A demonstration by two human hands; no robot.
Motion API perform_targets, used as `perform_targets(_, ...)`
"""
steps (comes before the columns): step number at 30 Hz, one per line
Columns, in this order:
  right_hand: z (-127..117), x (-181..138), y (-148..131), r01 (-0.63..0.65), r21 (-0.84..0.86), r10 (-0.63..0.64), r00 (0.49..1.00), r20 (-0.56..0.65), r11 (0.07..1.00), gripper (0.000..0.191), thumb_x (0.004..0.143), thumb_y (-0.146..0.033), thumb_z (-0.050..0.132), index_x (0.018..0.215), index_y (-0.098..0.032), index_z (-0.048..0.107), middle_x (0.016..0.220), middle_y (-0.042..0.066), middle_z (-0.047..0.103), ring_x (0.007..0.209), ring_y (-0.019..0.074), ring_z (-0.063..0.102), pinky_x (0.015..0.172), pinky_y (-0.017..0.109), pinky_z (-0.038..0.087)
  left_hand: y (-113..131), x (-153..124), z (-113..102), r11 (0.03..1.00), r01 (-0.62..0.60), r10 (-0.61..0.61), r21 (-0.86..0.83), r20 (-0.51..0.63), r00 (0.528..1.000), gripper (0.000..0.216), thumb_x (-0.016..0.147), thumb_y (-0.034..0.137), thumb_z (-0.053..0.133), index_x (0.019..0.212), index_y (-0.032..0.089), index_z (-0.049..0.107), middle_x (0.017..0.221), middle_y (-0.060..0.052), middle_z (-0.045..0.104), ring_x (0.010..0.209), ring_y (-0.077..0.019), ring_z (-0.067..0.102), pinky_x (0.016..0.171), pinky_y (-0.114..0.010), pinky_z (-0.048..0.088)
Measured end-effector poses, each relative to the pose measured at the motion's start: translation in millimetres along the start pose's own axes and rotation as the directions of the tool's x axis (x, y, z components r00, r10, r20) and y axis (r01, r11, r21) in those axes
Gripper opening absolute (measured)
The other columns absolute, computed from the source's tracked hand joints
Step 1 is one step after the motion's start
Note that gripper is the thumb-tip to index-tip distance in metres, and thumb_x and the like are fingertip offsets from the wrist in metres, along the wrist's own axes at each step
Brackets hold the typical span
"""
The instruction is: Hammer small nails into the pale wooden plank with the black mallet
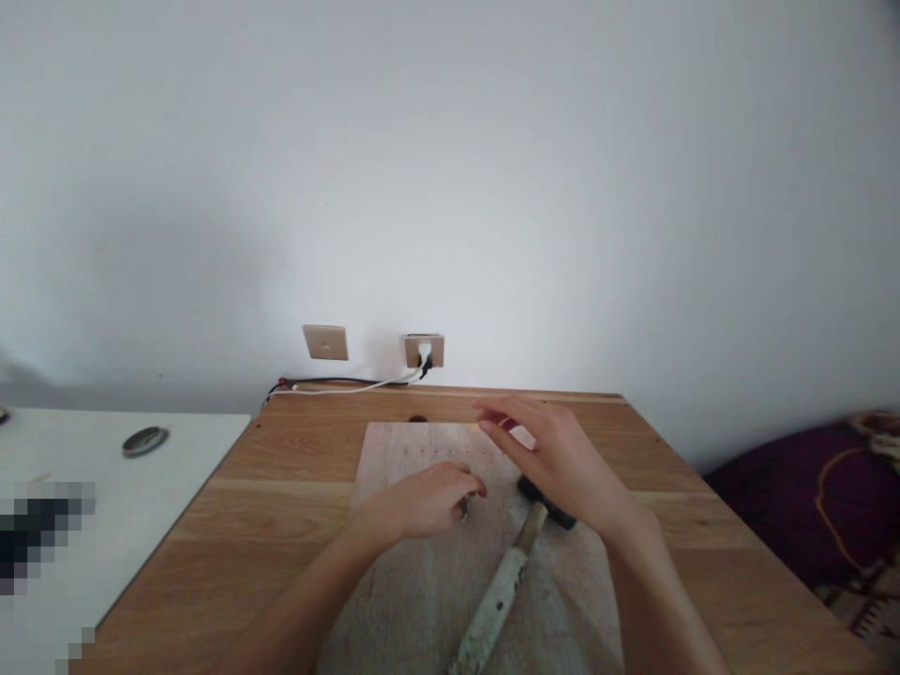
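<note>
My left hand (434,497) is curled low over a pale wooden board (414,609), its fingers closed around small metallic bits (465,507) too small to identify. My right hand (555,455) hovers above the board's far right part, fingers curved and thumb apart, with nothing visible between them. Under and beside the right hand lies a hammer (496,600). Its dark head (559,506) is partly covered by that hand, and its worn, pale-wrapped handle points toward me. A row of small dark marks (436,451) runs along the board's far end; whether they are nail heads or holes I cannot tell.
Beneath the board is a brown wooden table (281,525) against a white wall. Cables (352,384) run along its back edge to a wall socket (424,351). A white surface (197,459) at left holds a grey ring-shaped object (144,441). Purple fabric (780,497) lies at right.
</note>
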State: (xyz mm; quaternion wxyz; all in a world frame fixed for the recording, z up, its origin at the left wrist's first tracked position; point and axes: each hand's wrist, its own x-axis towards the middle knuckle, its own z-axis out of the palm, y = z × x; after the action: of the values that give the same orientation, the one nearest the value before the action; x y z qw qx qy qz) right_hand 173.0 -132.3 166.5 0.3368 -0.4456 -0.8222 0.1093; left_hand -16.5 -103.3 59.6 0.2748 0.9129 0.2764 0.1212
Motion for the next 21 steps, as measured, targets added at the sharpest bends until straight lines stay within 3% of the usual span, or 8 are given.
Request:
perform_targets(5,0,0,0,-0.006,0.004,0.006,1.0,-0.004,1.0,0.026,0.099,-0.027,0.056,0.121,-0.027,0.069,0.11,0.003,0.077,0.09,0.0164,0.073,0.086,0.029,0.057,3,0,-5,1.0,-0.028,0.027,-0.01,-0.027,0.999,0.041,0.079,0.002,0.049,0.108,0.02,0.071,0.105,-0.008,0.074,0.094,-0.0231,0.068,0.085,-0.033,0.05)
perform_targets(10,1,-1,0,-0.019,-0.005,0.019,1.0,0.009,1.0,0.027,0.099,-0.027,0.057,0.123,-0.026,0.068,0.111,0.003,0.077,0.091,0.0165,0.073,0.086,0.029,0.056,-3,-1,-5,0.999,-0.041,0.04,0.02,0.035,0.999,0.032,0.076,0.003,0.049,0.092,0.02,0.07,0.094,-0.008,0.072,0.09,-0.0244,0.067,0.081,-0.033,0.048)
perform_targets(21,2,1,-4,-0.026,0.008,0.026,0.999,0.041,1.0,0.028,0.099,-0.027,0.057,0.125,-0.027,0.067,0.107,0.003,0.077,0.089,0.0164,0.073,0.084,0.028,0.056,-5,-4,-4,0.996,0.037,-0.042,0.085,0.057,0.998,0.024,0.077,0.007,0.055,0.091,0.021,0.068,0.094,-0.008,0.066,0.085,-0.026,0.064,0.076,-0.034,0.047)
